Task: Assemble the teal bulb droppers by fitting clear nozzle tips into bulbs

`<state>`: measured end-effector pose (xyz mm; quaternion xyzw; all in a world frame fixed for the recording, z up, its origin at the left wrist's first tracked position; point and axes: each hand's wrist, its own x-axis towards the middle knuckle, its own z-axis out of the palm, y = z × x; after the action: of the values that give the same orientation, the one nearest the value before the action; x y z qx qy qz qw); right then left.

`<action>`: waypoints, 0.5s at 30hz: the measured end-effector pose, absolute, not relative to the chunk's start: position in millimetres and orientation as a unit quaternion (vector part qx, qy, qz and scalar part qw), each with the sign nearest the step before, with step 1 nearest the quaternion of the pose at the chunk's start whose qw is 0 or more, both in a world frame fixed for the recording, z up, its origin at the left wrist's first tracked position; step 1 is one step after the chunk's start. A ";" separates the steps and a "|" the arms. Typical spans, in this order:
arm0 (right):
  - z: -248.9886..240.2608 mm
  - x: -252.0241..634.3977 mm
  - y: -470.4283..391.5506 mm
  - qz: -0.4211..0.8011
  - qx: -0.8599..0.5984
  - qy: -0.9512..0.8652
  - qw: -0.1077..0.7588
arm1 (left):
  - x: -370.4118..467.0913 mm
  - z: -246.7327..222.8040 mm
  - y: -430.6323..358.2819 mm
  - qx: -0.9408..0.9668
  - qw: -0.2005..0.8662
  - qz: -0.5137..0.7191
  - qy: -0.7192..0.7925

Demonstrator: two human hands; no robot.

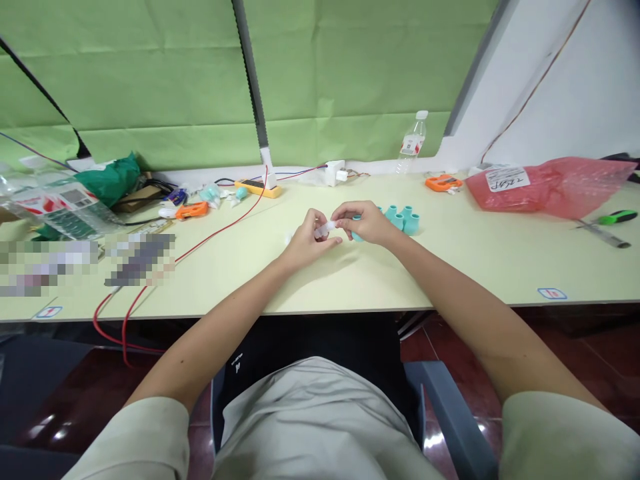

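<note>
A small whitish translucent piece (325,229) is held between my two hands above the pale table. My left hand (310,239) is closed round its left part, thumb stretched to the right. My right hand (364,223) pinches its right end with the fingertips. Several teal tube-shaped pieces (400,219) stand in a cluster just right of and behind my right hand, which partly hides them. A small whitish item (289,238) lies to the left of my left hand, mostly hidden.
Along the back stand a clear bottle (412,143), a white plug (335,173) and a yellow device (257,189). Orange tools (443,183) and a red bag (545,188) lie at the right. Red cables (220,231) cross the left side, near bottles in plastic wrap (65,203).
</note>
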<state>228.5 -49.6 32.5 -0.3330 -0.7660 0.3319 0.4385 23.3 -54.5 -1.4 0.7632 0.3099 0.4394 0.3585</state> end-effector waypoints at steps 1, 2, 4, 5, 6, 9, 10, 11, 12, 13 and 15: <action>33.1 229.1 -49.1 0.331 -0.335 -0.763 0.443 | 24.2 -1.4 -54.1 0.756 0.378 0.448 0.293; 33.5 229.8 -48.6 0.332 -0.338 -0.759 0.446 | 24.9 -1.8 -53.2 0.746 0.396 0.457 0.278; 33.1 230.5 -47.2 0.339 -0.342 -0.753 0.449 | 25.9 -3.5 -50.5 0.728 0.426 0.469 0.263; 32.4 230.5 -46.3 0.344 -0.345 -0.750 0.448 | 26.0 -4.6 -49.1 0.722 0.434 0.470 0.263; 31.4 230.3 -45.5 0.350 -0.347 -0.747 0.447 | 25.8 -5.7 -48.0 0.719 0.436 0.471 0.267; 27.9 229.6 -43.0 0.369 -0.350 -0.737 0.445 | 24.3 -8.0 -47.7 0.721 0.418 0.474 0.283; 26.9 229.6 -42.4 0.372 -0.348 -0.736 0.446 | 23.9 -8.1 -48.6 0.723 0.412 0.474 0.287; 26.0 229.8 -42.0 0.374 -0.346 -0.736 0.446 | 23.5 -7.9 -49.7 0.725 0.410 0.472 0.289; 25.2 230.1 -41.7 0.374 -0.344 -0.738 0.445 | 23.3 -7.4 -51.1 0.728 0.410 0.467 0.290; 24.6 230.6 -41.6 0.371 -0.342 -0.742 0.442 | 23.3 -6.6 -52.5 0.731 0.410 0.462 0.290; 23.6 231.5 -41.7 0.356 -0.338 -0.753 0.439 | 23.7 -4.9 -55.2 0.737 0.412 0.452 0.287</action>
<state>231.5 -41.7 23.6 -0.3376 -0.7530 0.3557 0.4387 23.7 -55.2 -4.9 0.7375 0.2873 0.4518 0.4117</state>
